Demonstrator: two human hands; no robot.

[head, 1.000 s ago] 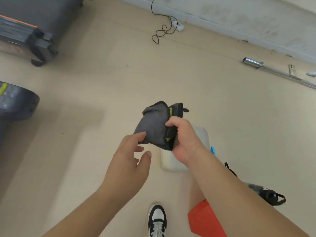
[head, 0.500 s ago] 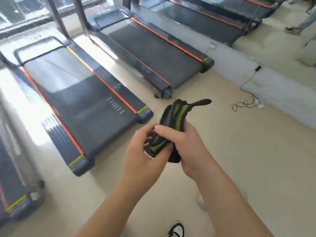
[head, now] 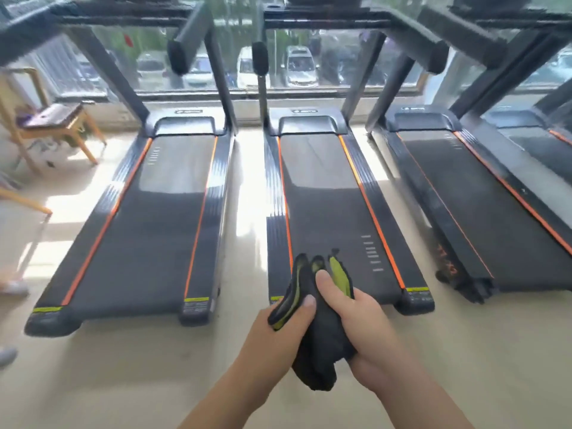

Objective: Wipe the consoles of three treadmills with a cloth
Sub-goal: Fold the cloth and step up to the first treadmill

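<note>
A dark cloth [head: 322,339] with yellow-green trim is bunched between both hands low in the middle of the view. My left hand [head: 278,332] grips its left side, thumb over the folded edge. My right hand [head: 362,329] grips its right side, thumb pressed on the top. Three black treadmills with orange stripes stand side by side ahead: the left treadmill [head: 148,218], the middle treadmill [head: 328,212] straight beyond my hands, and the right treadmill [head: 483,205]. Their consoles are cut off at the top edge; only the handrails [head: 325,23] and uprights show.
A wooden chair [head: 58,122] with items on its seat stands at the far left by the window. A fourth treadmill [head: 544,140] shows at the right edge. A person's shoes [head: 9,289] appear at the left edge. Beige floor lies between me and the treadmill ends.
The view swung from the floor up and round to face the treadmill row head-on. My left hand closed onto the cloth, which both hands now hold bunched.
</note>
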